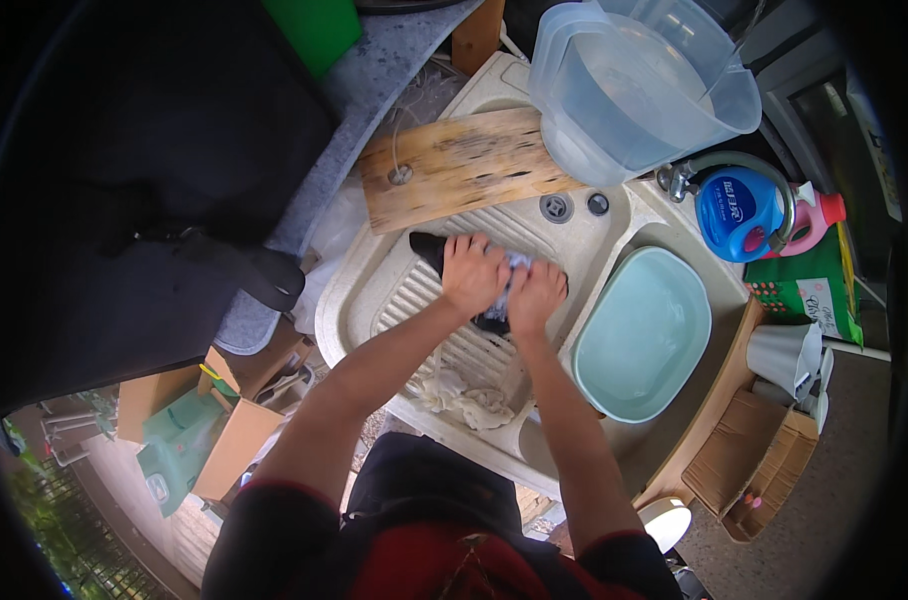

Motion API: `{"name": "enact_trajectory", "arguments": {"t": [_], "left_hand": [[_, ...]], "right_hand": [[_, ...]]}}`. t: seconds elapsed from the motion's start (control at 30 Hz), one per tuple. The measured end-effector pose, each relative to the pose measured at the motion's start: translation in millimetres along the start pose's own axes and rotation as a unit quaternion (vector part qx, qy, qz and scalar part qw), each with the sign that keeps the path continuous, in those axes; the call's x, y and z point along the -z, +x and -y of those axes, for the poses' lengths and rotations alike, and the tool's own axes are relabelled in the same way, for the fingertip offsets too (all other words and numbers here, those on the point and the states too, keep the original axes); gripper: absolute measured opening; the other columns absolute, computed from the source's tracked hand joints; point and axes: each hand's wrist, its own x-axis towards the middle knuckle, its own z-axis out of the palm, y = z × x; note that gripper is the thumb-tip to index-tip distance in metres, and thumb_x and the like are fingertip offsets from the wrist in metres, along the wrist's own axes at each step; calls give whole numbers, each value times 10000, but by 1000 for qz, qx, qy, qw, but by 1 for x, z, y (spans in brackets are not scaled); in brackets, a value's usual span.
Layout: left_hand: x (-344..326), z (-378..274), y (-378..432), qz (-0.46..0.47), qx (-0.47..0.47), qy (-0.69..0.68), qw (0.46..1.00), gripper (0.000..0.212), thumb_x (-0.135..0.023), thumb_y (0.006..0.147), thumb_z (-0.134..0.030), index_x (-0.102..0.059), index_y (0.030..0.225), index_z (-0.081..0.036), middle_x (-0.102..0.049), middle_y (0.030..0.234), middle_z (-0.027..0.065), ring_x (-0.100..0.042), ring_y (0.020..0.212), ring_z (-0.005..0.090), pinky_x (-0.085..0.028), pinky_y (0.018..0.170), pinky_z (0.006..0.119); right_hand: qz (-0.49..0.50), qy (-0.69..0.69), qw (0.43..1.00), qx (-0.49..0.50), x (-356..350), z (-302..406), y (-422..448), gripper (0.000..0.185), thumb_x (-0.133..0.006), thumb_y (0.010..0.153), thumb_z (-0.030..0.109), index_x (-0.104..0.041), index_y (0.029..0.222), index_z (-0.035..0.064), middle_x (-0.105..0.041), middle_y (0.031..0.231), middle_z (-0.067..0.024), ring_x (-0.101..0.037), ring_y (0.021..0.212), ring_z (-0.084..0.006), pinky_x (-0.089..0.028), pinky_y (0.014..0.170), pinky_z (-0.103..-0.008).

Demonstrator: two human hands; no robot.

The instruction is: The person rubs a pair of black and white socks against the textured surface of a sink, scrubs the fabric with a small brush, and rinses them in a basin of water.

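Observation:
Both my hands are on a dark, soapy piece of cloth (493,322), which lies on the ribbed washboard part of a stone laundry sink (416,300). My left hand (475,276) grips its left side, and a black end of the cloth sticks out beyond those fingers. Close beside it, my right hand (536,296) is closed on the cloth's right side. Whitish suds show between the hands. A wet, cream-coloured cloth (465,399) lies crumpled at the sink's near edge. To the right, a pale green plastic basin (641,337) with water stands in the second bowl.
A wooden board (461,165) lies across the sink's far side. A large translucent plastic tub (634,90) stands behind, with water running into it. A blue detergent bottle (728,214) and a pink jug (818,217) are beside the metal faucet (679,184). Cardboard boxes (236,450) stand at lower left.

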Motion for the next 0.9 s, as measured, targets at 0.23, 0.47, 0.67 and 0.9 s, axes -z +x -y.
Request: {"name": "enact_trajectory", "arguments": {"t": [0.23,0.47,0.67,0.9], "left_hand": [[4,6,16,32,144,53,988,348,-568,825,-484,-660,949,-172,-511,1232,169,-383,1219,393,-181,998,665],[10,3,-22,-8,-61,-76,995,117,-575,789,-181,-617,800,-73,-610,928,97,-522,962,289,-349,885,454],[-5,-9,41,95,179,66,977,368,-511,868,-412,-669,1011,-112,-525,1262,137,-363,1271,381,-175,1040,641],[34,-6,-52,53,-42,-68,995,248,-589,822,-379,-668,932,-171,-526,1139,129,-390,1192,359,-244,973,579]], "right_hand": [[274,-8,953,-132,18,-19,47,415,-573,843,368,-561,1184,132,-521,1194,-220,-430,1176,-438,-325,1002,-545],[53,66,994,68,31,5,-26,259,-518,829,254,-589,928,26,-550,946,-182,-521,929,-376,-400,817,-496],[209,-68,974,-48,10,2,61,382,-513,877,315,-561,1212,138,-467,1304,-217,-337,1271,-475,-251,1006,-656],[83,160,983,39,60,0,-55,343,-610,849,285,-581,1050,9,-508,1037,-231,-483,978,-419,-380,859,-514]]}}
